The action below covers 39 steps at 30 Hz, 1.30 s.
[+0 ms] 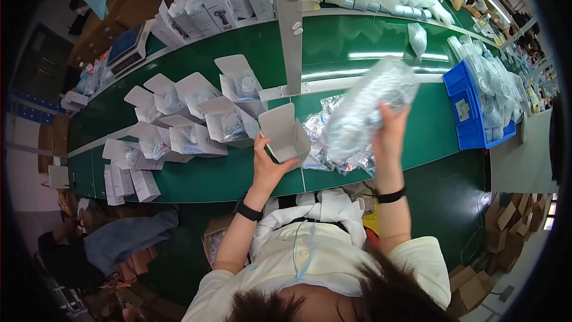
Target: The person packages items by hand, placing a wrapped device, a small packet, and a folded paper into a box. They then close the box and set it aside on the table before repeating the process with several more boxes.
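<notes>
My left hand [271, 166] grips an open white box [287, 138] at its near side; its flap stands up and the inside looks bare. In my right hand [391, 126] is a bubble-wrapped package [370, 104], long and translucent, held upright over the table just right of the box. What lies within the wrap cannot be made out. Below and behind the package, a heap of small clear plastic packets [322, 158] is spread on the green tabletop [256, 182]. To the left stand several open white boxes [229, 125] with plastic-wrapped contents.
A blue bin [466, 116] full of bubble-wrapped packages stands at the right. Slim white cartons [145, 186] sit at the left front edge. A metal post [286, 42] rises behind my left hand. Printed boxes [205, 15] and a scale [129, 45] line the far side.
</notes>
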Tool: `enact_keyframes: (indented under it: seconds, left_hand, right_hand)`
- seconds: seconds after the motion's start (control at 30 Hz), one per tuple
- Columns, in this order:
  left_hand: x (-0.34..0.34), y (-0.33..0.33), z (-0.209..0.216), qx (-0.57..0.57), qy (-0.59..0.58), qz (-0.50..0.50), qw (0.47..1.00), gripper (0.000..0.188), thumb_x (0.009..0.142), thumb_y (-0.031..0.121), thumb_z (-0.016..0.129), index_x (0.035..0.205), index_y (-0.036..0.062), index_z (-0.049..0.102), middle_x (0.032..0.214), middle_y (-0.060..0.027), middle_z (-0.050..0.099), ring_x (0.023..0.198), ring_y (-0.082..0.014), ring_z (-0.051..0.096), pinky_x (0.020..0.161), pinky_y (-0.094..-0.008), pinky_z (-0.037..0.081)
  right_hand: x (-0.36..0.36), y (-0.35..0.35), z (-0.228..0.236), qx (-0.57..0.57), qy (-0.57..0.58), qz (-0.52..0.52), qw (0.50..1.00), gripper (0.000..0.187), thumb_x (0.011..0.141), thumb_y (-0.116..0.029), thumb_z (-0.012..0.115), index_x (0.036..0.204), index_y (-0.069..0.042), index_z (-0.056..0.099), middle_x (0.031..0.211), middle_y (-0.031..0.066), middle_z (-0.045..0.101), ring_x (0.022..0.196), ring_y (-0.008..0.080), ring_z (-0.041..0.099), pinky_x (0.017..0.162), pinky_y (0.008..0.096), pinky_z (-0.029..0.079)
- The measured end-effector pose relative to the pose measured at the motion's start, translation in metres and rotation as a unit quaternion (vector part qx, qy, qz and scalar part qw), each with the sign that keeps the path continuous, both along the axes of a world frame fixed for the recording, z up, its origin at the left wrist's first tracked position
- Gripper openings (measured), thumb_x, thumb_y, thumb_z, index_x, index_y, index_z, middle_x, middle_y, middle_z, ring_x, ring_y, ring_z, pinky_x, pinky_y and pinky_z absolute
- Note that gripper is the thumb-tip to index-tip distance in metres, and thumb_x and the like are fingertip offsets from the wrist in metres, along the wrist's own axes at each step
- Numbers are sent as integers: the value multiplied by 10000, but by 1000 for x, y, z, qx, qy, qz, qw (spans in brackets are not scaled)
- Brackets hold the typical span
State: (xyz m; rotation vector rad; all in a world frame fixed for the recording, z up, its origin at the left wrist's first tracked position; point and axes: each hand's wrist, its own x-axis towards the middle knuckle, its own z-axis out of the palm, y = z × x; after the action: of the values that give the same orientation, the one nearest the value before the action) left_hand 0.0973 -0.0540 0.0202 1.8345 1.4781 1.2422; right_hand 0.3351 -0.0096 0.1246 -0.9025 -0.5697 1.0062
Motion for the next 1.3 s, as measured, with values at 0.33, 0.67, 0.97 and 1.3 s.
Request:
enact_keyframes:
  seconds: [0.33,0.67,0.97,1.3]
  left_hand:
    - [21,-18,-8,-7,-33,96,995,765,571,154,813,1065,67,235,1231,-266,356,1089,-354,456,879,-397,403]
    - [-2,-38,1,28,3,-11,1000,867,551,145,818,1120,86,167,1283,-274,262,1132,-370,412,917,-393,378]
    - [-1,-33,60,-9,40,18,999,411,589,64,752,922,13,515,1210,-199,358,998,-322,500,821,-357,422]
    - [-10,-6,68,-145,-32,97,984,163,608,46,709,684,-33,589,867,-149,591,711,-255,587,622,-302,455]
  right_hand:
    - [-117,-28,-18,208,-633,25,745,530,617,-189,721,1090,-99,502,1093,148,423,1026,333,429,859,385,388]
    - [63,71,-109,-68,-739,-133,657,387,696,-104,655,1056,-33,532,1088,143,505,1029,332,447,830,417,400]
    - [111,67,-162,-85,-707,-121,691,220,750,-32,569,967,-37,609,1044,128,552,975,292,510,812,378,426]
    - [-34,-2,17,269,-498,250,785,289,630,95,492,884,11,600,843,105,620,705,224,600,625,299,485]
